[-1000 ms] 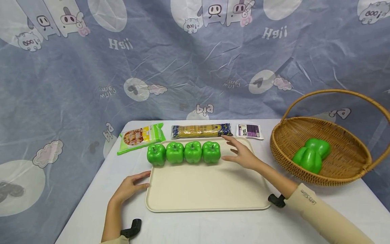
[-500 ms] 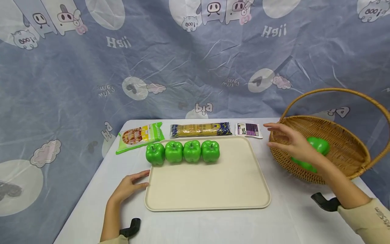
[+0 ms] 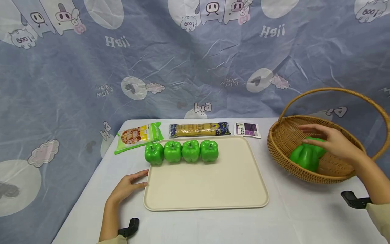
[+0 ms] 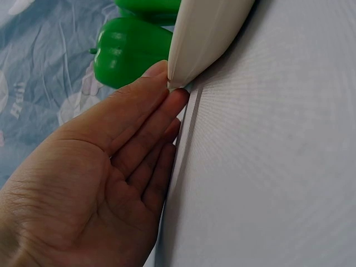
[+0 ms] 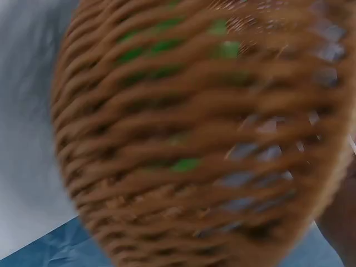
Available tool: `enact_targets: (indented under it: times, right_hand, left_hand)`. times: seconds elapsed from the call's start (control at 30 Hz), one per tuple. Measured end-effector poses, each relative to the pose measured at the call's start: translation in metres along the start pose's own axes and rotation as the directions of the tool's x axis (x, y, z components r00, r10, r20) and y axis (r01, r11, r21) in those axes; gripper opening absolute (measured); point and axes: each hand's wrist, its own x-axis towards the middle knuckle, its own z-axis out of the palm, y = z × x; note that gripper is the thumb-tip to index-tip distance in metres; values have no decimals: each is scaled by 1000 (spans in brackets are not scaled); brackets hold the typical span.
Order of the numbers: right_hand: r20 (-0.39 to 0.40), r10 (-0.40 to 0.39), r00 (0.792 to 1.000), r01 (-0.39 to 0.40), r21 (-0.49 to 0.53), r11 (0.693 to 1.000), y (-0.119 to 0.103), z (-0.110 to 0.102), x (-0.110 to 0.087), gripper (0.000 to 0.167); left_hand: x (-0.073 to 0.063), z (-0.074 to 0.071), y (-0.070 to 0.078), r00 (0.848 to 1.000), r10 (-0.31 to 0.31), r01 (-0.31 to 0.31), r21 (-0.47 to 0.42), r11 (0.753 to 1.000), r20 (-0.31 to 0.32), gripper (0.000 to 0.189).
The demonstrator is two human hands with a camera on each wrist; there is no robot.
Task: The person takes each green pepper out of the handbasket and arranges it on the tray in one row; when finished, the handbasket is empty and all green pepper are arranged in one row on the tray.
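My left hand rests at the left edge of a cream tray, thumb and index fingertips at its rim. In the left wrist view, the fingers lie loosely extended beside the tray's edge. Several green bell peppers stand in a row along the tray's back side, the leftmost overlapping its corner. Over a wicker basket on the right hovers my right hand, fingers spread and holding nothing. Beneath it lie green bell peppers, partly hidden by the hand. The right wrist view shows blurred basket weave.
Behind the tray lie a green snack bag, a long pack of noodles and a small purple-and-white packet. The basket's tall handle arches over it. A patterned blue cloth hangs behind the white table.
My right hand has moved right, away from the rightmost pepper on the tray, to over the basket. The left hand has stayed at the tray's edge.
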Motion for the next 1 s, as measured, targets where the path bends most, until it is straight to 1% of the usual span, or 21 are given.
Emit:
enact_targets:
  times: [0.1,0.23,0.37,0.5,0.57,0.73,0.8,1.0]
  right_hand:
    - [59,37,998,-37,8,999,18,-1,-1,48]
    - [167,12,986,-15,15,1000,40,0,-2,55]
    - [260,-5,966,-4,34,999,52,2,-2,62]
    - [301,-14,954,11,9,1000,55,3,-3,64]
    - [322,-6,947,6,0,1000,55,3,-3,65]
    - [389,69,918,-82,18,996,53,3,-2,67]
    - [408,89,908,-106,19,994,54,3,-1,66]
    - [419,80,904,-88,-1,996,56,2,-2,60]
  left_hand:
    - [0,-1,0,1000,-8,8,-4,1000,-2,55]
    - [-1,-1,-1,1000,-14,14,-11,1000,1,56]
    - [0,0,-1,1000,-9,9,-23,1000,2,55]
    - [0,0,-1,1000,-7,7,-24,1000,0,55]
    - [0,1,-1,1000,-8,8,-23,1000,0,56]
    - [0,1,-1,1000,-12,12,-22,1000,1,56]
    - [1,0,0,1000,-15,15,-22,1000,2,56]
    - [0,0,1,1000,-18,18,-26,1000,3,56]
